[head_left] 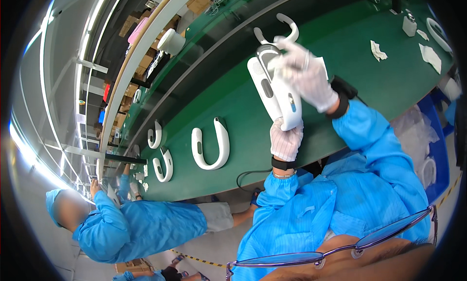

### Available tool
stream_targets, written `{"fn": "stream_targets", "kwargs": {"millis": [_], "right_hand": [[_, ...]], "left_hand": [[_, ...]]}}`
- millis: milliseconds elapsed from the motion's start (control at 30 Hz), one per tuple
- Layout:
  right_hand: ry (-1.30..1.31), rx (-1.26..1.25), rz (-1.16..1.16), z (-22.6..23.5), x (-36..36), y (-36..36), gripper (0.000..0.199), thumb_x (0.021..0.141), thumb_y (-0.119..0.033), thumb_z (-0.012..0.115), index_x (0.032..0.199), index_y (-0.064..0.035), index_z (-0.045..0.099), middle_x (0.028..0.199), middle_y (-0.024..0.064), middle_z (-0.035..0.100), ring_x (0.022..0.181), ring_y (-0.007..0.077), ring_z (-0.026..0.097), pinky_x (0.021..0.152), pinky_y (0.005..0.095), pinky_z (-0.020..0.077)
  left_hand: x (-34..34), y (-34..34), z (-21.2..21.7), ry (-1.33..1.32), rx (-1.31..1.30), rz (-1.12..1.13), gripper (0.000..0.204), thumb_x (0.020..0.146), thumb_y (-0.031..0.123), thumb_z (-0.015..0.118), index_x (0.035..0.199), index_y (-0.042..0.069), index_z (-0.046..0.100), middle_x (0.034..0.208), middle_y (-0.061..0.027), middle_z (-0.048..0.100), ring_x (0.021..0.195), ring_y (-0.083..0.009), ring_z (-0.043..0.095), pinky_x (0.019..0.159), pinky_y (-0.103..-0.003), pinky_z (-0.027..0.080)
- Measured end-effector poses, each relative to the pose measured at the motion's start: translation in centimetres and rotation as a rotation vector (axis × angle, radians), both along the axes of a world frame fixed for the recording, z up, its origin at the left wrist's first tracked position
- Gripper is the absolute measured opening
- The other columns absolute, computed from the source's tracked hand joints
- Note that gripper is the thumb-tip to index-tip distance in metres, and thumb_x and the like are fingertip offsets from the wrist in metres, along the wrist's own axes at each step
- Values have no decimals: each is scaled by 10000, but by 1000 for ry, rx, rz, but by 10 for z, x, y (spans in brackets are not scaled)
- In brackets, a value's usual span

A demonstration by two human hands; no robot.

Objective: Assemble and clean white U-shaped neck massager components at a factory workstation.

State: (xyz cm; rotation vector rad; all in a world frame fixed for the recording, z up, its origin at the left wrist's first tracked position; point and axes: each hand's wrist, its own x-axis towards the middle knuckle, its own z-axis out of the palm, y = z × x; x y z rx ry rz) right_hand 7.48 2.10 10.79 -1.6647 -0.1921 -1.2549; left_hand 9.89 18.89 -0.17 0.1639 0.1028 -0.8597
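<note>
A white U-shaped device [291, 111] with grey oval panels and a dotted grille is tilted up above the green table. My left hand [286, 143], in a white striped glove, is closed around its curved lower end. At the upper part of the device is my right hand [306, 75], also gloved. Motion smears its fingers, so whether they grip is unclear. Just beyond them is another curved white piece [292, 29], partly hidden by the right hand. A larger white U-shaped device [212, 157] lies on the table to the left.
Farther left lie two more U-shaped devices, a nearer one [165, 168] and a farther one [154, 137]. At right are a small white bottle [409, 26], crumpled wipes [377, 51] and a blue bin [440, 170]. A person in a blue smock [146, 227] stands left.
</note>
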Motion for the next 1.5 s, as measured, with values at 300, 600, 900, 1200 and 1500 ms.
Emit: {"fn": "stream_targets", "kwargs": {"millis": [300,600,900,1200,1500], "right_hand": [[166,310,369,15,-13,-26,187,905,-45,625,1082,13,636,1205,132,678,988,147,664,918,279,532],[278,575,747,-30,-51,-28,184,889,-149,680,961,17,643,865,98,683,763,149,662,733,267,544],[449,-375,782,-40,-46,-36,185,678,-181,786,794,-41,745,826,65,674,808,203,629,735,311,488],[129,-563,209,-91,16,3,219,762,-273,765,858,-82,717,841,79,670,814,280,633,735,358,500],[1012,-43,1055,-37,-29,-12,250,770,-296,797,846,-69,725,755,62,655,658,195,614,631,318,490]], "left_hand": [[25,16,14,-217,301,179,584,876,-142,467,1405,86,372,940,-134,566,768,-228,589,812,-370,557],[51,26,35,-509,382,539,509,973,220,647,1417,76,446,1020,-96,579,899,-210,608,954,-437,534],[59,8,35,-812,360,381,576,830,374,807,1209,11,569,1125,-115,641,1066,-273,639,1016,-479,512],[48,-11,25,-632,217,231,662,903,354,718,1405,20,446,1303,-163,587,1256,-321,540,1133,-490,406],[42,-9,26,-435,-3,88,418,1018,294,535,1255,-51,524,1178,-188,626,1282,-341,523,1182,-489,362]]}}
